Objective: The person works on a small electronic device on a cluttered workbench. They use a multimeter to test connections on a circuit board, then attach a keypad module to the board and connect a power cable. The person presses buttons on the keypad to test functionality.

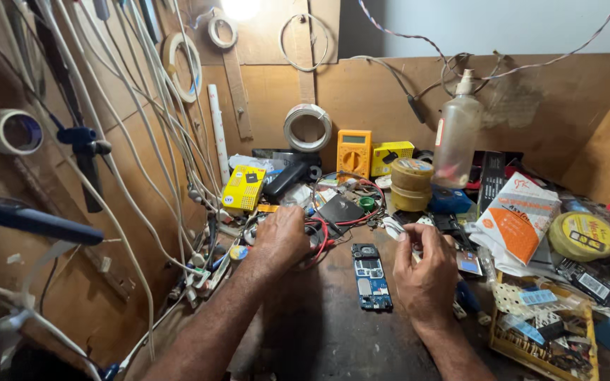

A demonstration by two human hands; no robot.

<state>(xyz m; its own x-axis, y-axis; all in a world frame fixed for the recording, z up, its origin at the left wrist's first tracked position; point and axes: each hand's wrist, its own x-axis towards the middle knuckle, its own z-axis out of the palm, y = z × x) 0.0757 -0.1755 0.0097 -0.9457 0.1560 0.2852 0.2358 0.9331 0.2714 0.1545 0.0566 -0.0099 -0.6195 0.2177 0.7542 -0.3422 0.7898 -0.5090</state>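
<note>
This is a small electronics repair workshop, a cramped bench boxed in by plywood walls (361, 85). White cables (128, 141) and rolls of tape (307, 127) hang from the walls, and a soldering iron with a blue handle (37, 221) juts in from the left. A yellow multimeter (354, 153) stands at the back among tins of solder paste (411, 185), a plastic solvent bottle (456, 137) and small parts boxes (243, 188). A bare phone circuit board (371, 276) lies on the dark, worn worktop (326, 331), beside red and black test leads (330, 229).

We see a dark wooden table (319, 331). On it lie a circuit board (371, 276), red wires (323, 236), a yellow multimeter (354, 153) and a plastic bottle (456, 134).
</note>
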